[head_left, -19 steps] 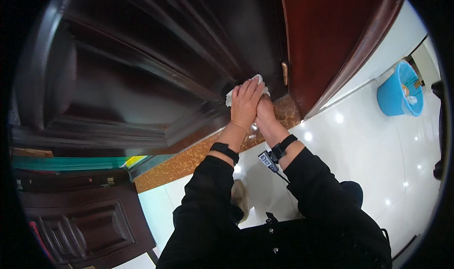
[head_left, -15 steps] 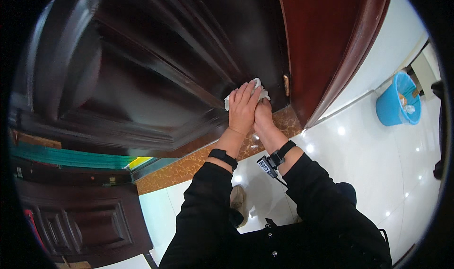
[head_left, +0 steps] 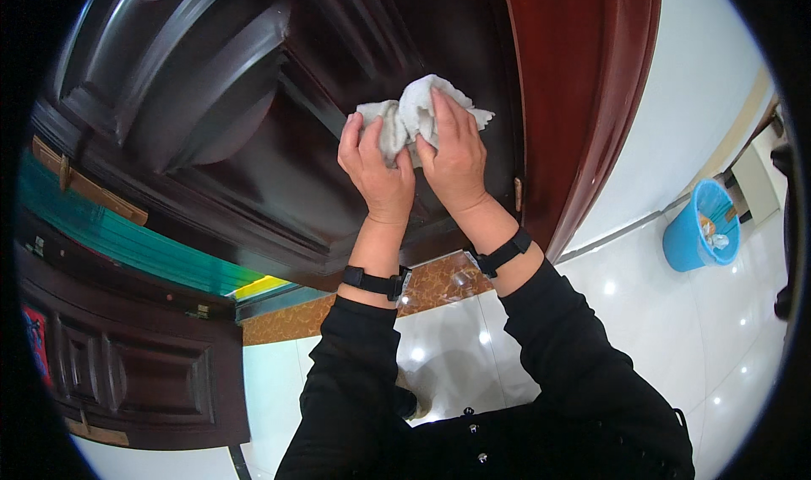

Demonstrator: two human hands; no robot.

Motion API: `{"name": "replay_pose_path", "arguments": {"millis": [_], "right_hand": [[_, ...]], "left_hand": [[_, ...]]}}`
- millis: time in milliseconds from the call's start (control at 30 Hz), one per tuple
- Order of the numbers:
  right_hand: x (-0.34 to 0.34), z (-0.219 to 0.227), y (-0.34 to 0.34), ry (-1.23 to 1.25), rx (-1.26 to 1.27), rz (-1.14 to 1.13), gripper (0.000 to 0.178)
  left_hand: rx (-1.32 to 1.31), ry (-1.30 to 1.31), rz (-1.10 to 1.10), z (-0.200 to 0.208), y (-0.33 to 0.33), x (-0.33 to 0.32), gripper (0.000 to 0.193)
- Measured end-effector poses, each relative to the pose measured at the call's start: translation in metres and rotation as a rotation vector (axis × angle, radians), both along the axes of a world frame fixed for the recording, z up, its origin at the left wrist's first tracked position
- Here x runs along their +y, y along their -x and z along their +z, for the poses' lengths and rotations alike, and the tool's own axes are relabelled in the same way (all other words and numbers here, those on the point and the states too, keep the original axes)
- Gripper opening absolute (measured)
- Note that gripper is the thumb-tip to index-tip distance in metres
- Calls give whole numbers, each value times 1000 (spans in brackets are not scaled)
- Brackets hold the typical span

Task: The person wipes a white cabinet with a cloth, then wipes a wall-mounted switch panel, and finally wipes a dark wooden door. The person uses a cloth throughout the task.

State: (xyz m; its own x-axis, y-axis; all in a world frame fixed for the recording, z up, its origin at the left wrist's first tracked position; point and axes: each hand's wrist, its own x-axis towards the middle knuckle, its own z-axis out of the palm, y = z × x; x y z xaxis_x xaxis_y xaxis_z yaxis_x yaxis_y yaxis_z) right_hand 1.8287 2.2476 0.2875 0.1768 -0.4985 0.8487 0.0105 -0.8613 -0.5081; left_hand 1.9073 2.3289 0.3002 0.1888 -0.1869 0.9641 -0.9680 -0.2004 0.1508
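Observation:
A crumpled white cloth (head_left: 427, 113) is between both my hands, in front of the dark brown panelled door (head_left: 228, 189). My left hand (head_left: 376, 168) grips the cloth's left part, thumb and fingers curled round it. With fingers bent over the right part, my right hand (head_left: 456, 151) holds the same cloth. The thumbs lie close to each other at its lower edge. Each wrist wears a black band. Whether the cloth touches the door's surface I cannot tell.
Right of the door runs a reddish-brown frame (head_left: 570, 100), with a brass hinge (head_left: 518, 195) beside it. A blue bin (head_left: 697, 235) with litter stands on white tiles at right. A second panelled door leaf (head_left: 160, 374) is at lower left, and a brown patterned threshold (head_left: 435, 284) lies below.
Both hands have moved up from the door's lower right corner. Earlier they overlapped on the bunched cloth; now they are side by side, with the cloth spread wider between them.

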Motion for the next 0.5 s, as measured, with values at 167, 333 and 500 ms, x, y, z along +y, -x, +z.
{"name": "replay_pose_path", "arguments": {"millis": [167, 333, 500], "right_hand": [[5, -16, -3, 145, 271, -153, 55], [1, -60, 0, 168, 418, -135, 50], [-3, -69, -1, 250, 274, -66, 52]], "left_hand": [[-119, -81, -111, -17, -17, -7, 44], [-132, -323, -32, -59, -26, 9, 51], [-102, -410, -64, -80, -19, 23, 68]]}}
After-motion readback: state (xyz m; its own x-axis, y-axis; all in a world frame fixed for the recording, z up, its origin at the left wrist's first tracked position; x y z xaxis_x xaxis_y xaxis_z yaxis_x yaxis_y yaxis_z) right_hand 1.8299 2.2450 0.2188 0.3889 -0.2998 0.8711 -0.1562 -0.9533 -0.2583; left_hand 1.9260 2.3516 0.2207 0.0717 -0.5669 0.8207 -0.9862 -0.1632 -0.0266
